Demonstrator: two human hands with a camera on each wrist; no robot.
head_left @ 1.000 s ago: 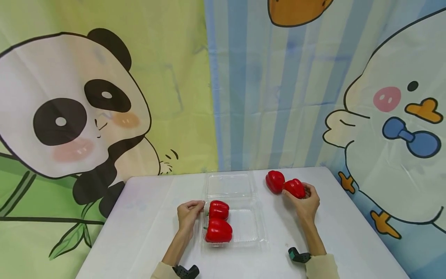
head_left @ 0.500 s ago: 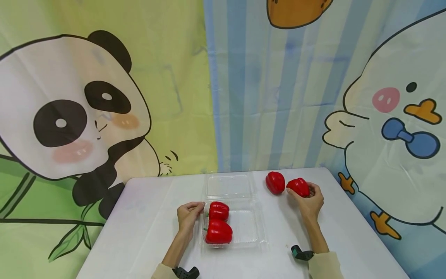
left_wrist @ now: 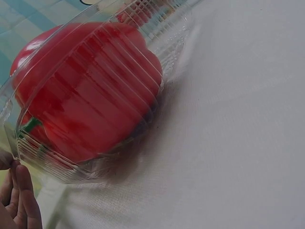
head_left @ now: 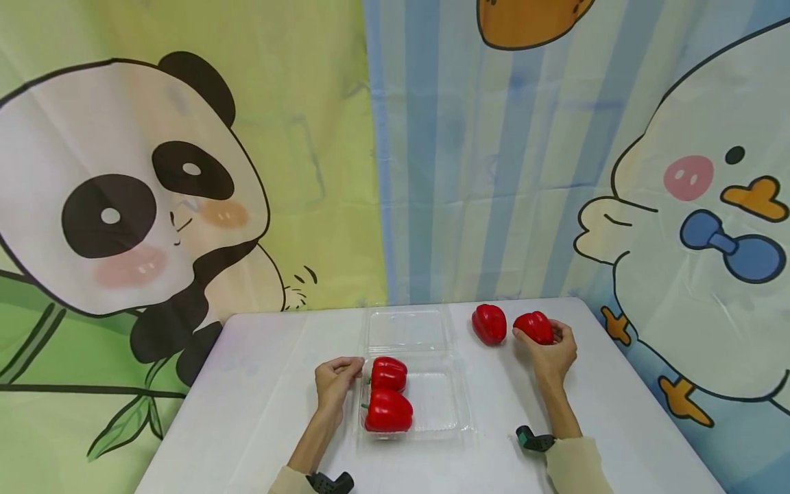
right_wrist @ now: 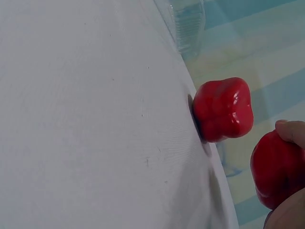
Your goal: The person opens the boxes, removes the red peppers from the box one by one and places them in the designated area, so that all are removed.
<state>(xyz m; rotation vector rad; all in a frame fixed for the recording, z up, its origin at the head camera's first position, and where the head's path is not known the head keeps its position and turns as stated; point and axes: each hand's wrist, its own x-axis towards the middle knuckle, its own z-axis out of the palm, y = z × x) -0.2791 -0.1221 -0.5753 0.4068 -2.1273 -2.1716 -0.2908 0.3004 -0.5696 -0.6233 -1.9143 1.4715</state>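
Note:
My right hand [head_left: 554,355] grips a red bell pepper [head_left: 534,328] at the back right of the table. In the right wrist view, thumb and fingers hold this pepper [right_wrist: 276,169] from either side. A second red bell pepper [head_left: 489,324] rests on the table just left of it, a small gap between them. At the left side of a clear plastic clamshell box [head_left: 437,403], my left hand [head_left: 335,381] pinches the rim with thumb and fingertips. Two more bell peppers, one behind [head_left: 389,374] and one in front [head_left: 389,411], lie along the box's left side.
The clamshell's lid [head_left: 407,331] lies folded back toward the table's far edge. White cloth covers the table [head_left: 265,384]. Behind it hangs a printed curtain [head_left: 444,171] with a panda and a white bird. Each wrist wears a black camera mount.
My right hand has moved to the right with its bell pepper, opening a gap from the one on the table. The left hand stays at the box's rim.

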